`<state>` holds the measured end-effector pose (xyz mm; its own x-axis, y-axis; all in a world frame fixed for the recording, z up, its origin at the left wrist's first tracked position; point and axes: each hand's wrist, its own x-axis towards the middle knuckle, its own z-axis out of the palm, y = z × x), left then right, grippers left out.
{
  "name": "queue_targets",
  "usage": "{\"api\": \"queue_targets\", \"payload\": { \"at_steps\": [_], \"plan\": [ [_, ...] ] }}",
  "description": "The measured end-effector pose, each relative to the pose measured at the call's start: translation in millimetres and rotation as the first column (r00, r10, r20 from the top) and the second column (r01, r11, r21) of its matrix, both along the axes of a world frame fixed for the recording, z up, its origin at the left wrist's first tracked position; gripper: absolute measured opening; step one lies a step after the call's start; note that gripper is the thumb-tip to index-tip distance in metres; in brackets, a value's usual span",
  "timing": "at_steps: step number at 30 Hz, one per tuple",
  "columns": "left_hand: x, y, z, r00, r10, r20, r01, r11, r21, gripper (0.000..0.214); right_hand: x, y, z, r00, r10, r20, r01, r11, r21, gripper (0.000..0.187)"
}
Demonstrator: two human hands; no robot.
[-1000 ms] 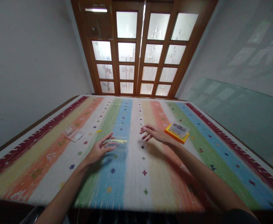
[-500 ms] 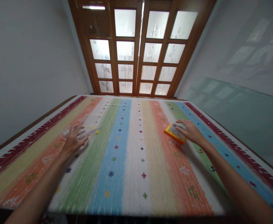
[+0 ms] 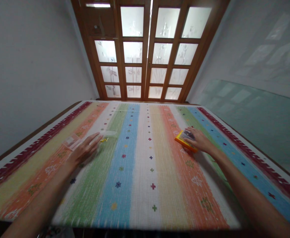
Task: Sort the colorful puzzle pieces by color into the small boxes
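Observation:
My right hand (image 3: 197, 139) grips a yellow-orange box (image 3: 183, 144) with a clear top and dark contents I cannot make out. The box is tilted on or just above the cloth at right of middle. At left, my left hand (image 3: 86, 149) stretches its fingers out flat over a clear plastic case, partly hiding it. One part of the clear case (image 3: 70, 141) shows left of the hand, and a clear flap (image 3: 109, 133) lies beyond the fingertips. Just past the fingers is a small yellow piece (image 3: 104, 140).
A striped, patterned cloth (image 3: 145, 185) covers the table. Wooden doors with frosted panes (image 3: 145, 53) stand beyond its far edge. A greenish glass panel (image 3: 254, 122) leans along the right wall.
My left hand has moved right and flattened, and the clear flap that stood raised is now lower and further right. My right hand and the yellow-orange box have barely moved.

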<state>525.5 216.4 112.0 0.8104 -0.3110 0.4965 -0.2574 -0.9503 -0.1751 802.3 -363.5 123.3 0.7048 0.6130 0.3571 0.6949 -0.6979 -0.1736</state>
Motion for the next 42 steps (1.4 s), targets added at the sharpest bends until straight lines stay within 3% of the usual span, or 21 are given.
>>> {"api": "queue_targets", "payload": {
  "at_steps": [3,10,13,16,18,22,25,30,35,38,42],
  "plan": [
    [-2.3,3.1,-1.0,0.998,0.012,-0.056,-0.01,1.0,0.028,0.044,-1.2,2.4,2.6,1.0,-0.012,0.004,0.012,1.0,0.015,0.057],
    [-9.8,2.3,6.5,0.998,-0.01,-0.067,0.005,0.997,-0.075,0.043,-5.4,5.3,9.3,1.0,-0.012,0.0,0.012,1.0,0.027,0.051],
    [-7.1,3.3,14.6,0.996,0.091,0.018,-0.087,0.983,-0.163,0.036,-5.9,5.2,11.2,1.0,-0.002,-0.001,0.002,1.0,0.028,0.048],
    [2.9,5.3,21.7,0.947,0.286,0.145,-0.228,0.918,-0.324,0.047,-6.4,5.8,13.8,1.0,0.003,0.006,-0.003,0.999,0.032,0.047],
    [12.5,6.6,24.0,0.916,0.373,0.146,-0.286,0.864,-0.414,0.052,-8.5,7.5,17.5,1.0,0.013,0.019,-0.014,0.999,0.039,0.045],
    [30.5,7.8,22.1,0.879,0.476,0.022,-0.4,0.761,-0.511,0.052,-25.2,19.1,30.0,0.997,0.061,0.041,-0.064,0.995,0.077,0.044],
    [36.1,7.4,17.9,0.834,0.54,-0.116,-0.519,0.694,-0.499,0.053,-52.0,36.9,37.9,0.984,0.177,0.025,-0.179,0.981,0.079,0.042],
    [31.1,6.0,12.3,0.785,0.561,-0.263,-0.618,0.683,-0.389,0.048,-108.6,77.0,33.5,0.909,0.407,-0.087,-0.406,0.913,0.037,0.038],
    [28.1,8.0,8.2,0.744,0.609,-0.277,-0.664,0.721,-0.198,0.049,-156.2,122.3,21.6,0.76,0.597,-0.259,-0.619,0.785,-0.007,0.044],
    [29.1,11.0,3.1,0.77,0.607,-0.196,-0.637,0.749,-0.185,0.054,-176.3,147.9,15.0,0.725,0.633,-0.273,-0.669,0.741,-0.058,0.045],
    [28.0,12.9,-1.9,0.787,0.604,-0.127,-0.615,0.747,-0.254,0.051,-195.3,169.4,10.2,0.726,0.665,-0.175,-0.688,0.702,-0.187,0.042]
  ]
}}
